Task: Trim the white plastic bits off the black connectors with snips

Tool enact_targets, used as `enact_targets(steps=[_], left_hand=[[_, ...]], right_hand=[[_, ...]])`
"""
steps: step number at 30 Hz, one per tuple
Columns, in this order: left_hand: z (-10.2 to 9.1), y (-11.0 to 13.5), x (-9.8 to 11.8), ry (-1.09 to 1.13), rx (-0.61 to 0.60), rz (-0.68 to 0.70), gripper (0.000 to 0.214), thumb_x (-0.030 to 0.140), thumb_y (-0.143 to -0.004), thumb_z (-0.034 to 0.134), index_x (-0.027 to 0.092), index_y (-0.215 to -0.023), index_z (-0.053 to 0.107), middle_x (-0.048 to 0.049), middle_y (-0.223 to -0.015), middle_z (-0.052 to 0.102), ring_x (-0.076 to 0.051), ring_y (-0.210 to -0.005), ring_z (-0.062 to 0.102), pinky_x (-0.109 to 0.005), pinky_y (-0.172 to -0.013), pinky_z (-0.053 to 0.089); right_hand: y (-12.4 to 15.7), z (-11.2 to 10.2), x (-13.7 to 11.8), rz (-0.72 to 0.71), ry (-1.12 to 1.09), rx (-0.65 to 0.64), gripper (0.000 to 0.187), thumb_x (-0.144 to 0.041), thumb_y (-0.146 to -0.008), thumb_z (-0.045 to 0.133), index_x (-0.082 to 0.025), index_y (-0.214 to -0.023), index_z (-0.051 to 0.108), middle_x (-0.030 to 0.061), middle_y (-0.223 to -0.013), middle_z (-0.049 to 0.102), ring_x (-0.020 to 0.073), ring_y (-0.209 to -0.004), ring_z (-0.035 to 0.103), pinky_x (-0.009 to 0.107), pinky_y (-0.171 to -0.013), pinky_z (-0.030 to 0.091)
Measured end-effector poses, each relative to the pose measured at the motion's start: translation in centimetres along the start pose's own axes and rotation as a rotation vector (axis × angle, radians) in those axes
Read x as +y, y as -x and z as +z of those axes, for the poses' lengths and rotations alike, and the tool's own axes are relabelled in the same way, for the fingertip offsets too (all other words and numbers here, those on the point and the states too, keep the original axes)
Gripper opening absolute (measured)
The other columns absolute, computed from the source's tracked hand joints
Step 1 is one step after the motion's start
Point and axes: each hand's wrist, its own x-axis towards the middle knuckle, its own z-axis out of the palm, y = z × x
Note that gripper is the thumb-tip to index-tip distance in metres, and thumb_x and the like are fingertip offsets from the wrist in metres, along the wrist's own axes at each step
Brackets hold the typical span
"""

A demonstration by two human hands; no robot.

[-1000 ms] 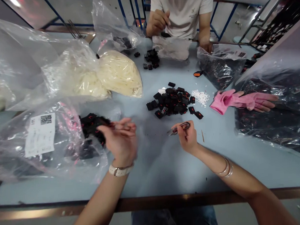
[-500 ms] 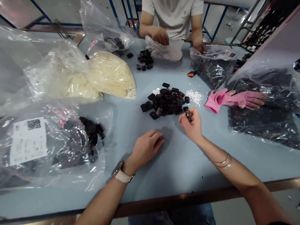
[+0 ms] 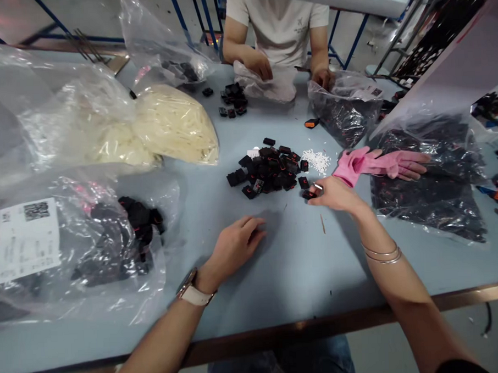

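My left hand (image 3: 235, 243) rests low over the blue-grey tabletop, fingers slightly bent and thumb apart, with nothing in it. At the right end of a loose pile of black plastic connector housings (image 3: 268, 166), my right hand (image 3: 334, 192) has its fingertips closed on one black connector housing (image 3: 309, 194) with a reddish mark. Another single black housing (image 3: 303, 182) lies just beyond those fingertips. Small white plastic pieces (image 3: 317, 161) are scattered behind my right hand. A pink glove (image 3: 351, 166) lies to its right.
Clear bags of black parts lie at left (image 3: 111, 242) and right (image 3: 431, 200). A bag of cream-coloured pieces (image 3: 176, 123) stands at back left. Across the table (image 3: 254, 312), a co-worker (image 3: 279, 31) has both hands at plastic bags. An orange-and-black piece (image 3: 311, 123) lies behind the pile.
My right hand has turned and moved to the right, its fingertips now at a housing beside the pile. The left hand keeps its pose. The whole view has shifted slightly.
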Motion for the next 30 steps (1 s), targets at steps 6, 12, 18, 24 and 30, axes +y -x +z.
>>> enact_targets(steps=[6,12,18,24,30], left_hand=[[0.0,0.2,0.8,0.049,0.169,0.069,0.035,0.031,-0.092,0.056,0.023,-0.126,0.055,-0.0079,-0.109,0.064,-0.017,-0.08,0.066,-0.03,-0.071,0.056],[-0.1,0.2,1.1,0.061,0.223,0.272,0.014,0.027,-0.094,0.051,0.021,-0.101,0.063,-0.0058,-0.093,0.07,-0.019,-0.082,0.068,-0.033,-0.076,0.056],[-0.2,0.1,0.9,0.057,0.219,0.096,0.016,0.022,-0.091,0.048,0.018,-0.103,0.058,-0.0046,-0.083,0.07,-0.018,-0.071,0.067,-0.029,-0.064,0.054],[-0.1,0.0,0.7,0.053,0.193,0.048,0.012,0.021,-0.089,0.049,0.019,-0.097,0.058,-0.0038,-0.08,0.069,-0.018,-0.067,0.066,-0.028,-0.06,0.052],[0.0,0.1,0.5,0.049,0.18,0.046,0.011,0.021,-0.089,0.049,0.02,-0.097,0.057,-0.0046,-0.084,0.07,-0.019,-0.072,0.067,-0.03,-0.064,0.054]], right_hand=[[1.6,2.8,-4.5,-0.15,-0.324,-0.166,0.047,-0.038,-0.066,0.076,-0.017,-0.106,0.063,-0.0034,-0.072,0.058,0.0109,-0.063,0.05,0.024,-0.06,0.037],[2.0,5.5,-6.2,-0.216,-0.502,-0.299,0.072,-0.041,-0.062,0.082,-0.018,-0.125,0.057,-0.0038,-0.069,0.061,0.0112,-0.058,0.051,0.024,-0.058,0.04],[-0.9,1.4,-0.3,0.102,-0.059,0.383,0.022,-0.024,-0.087,0.055,-0.013,-0.093,0.073,0.0102,-0.083,0.071,0.0193,-0.074,0.061,0.029,-0.068,0.039],[-2.2,0.2,4.3,0.284,0.195,0.417,0.029,-0.025,-0.09,0.051,-0.007,-0.091,0.074,0.0201,-0.084,0.072,0.0247,-0.077,0.064,0.034,-0.07,0.039],[-3.1,1.4,4.9,0.243,0.169,0.424,0.028,-0.03,-0.09,0.053,-0.014,-0.092,0.075,0.0157,-0.082,0.074,0.0238,-0.073,0.063,0.032,-0.066,0.038]])
